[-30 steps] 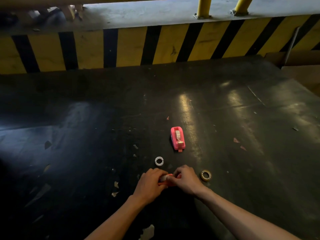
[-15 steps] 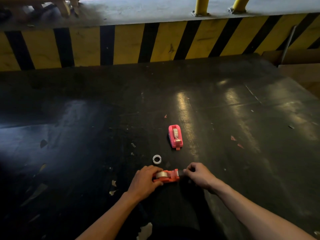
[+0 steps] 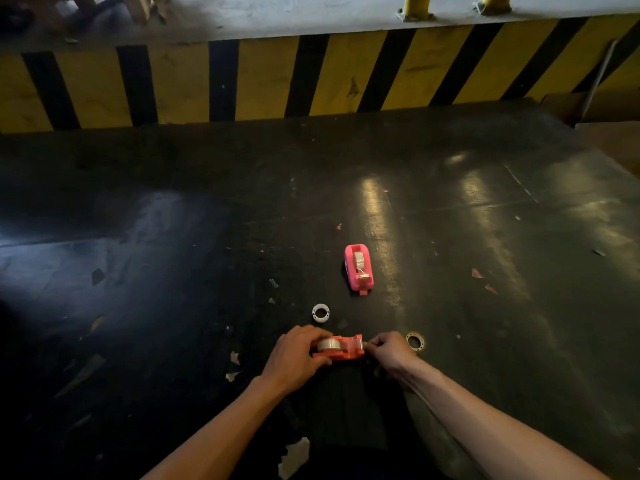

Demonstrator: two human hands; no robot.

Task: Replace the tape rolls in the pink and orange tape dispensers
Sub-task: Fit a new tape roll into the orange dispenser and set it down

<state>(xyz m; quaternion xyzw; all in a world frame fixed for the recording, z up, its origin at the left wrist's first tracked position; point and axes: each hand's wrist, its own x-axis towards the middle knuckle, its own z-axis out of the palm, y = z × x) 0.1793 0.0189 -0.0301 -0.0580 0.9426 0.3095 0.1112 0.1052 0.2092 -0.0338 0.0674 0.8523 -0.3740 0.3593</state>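
The orange tape dispenser (image 3: pixel 343 348) lies on the black table (image 3: pixel 173 237) near me, with a clear tape roll (image 3: pixel 327 345) seated in it. My left hand (image 3: pixel 294 358) grips its left end, over the roll. My right hand (image 3: pixel 389 351) has its fingertips pinched at the dispenser's right end, by the cutter; whether they hold tape I cannot tell. The pink tape dispenser (image 3: pixel 359 267) stands farther back with a roll inside and nothing touching it.
A white empty core (image 3: pixel 320 313) lies behind my left hand. A brownish tape ring (image 3: pixel 415 341) lies just right of my right hand. Paper scraps dot the table. A yellow-and-black striped barrier (image 3: pixel 311 74) runs along the far edge.
My hands have drawn apart from a tight huddle, uncovering the orange dispenser with its roll. My right hand slid right, then came back to the cutter end.
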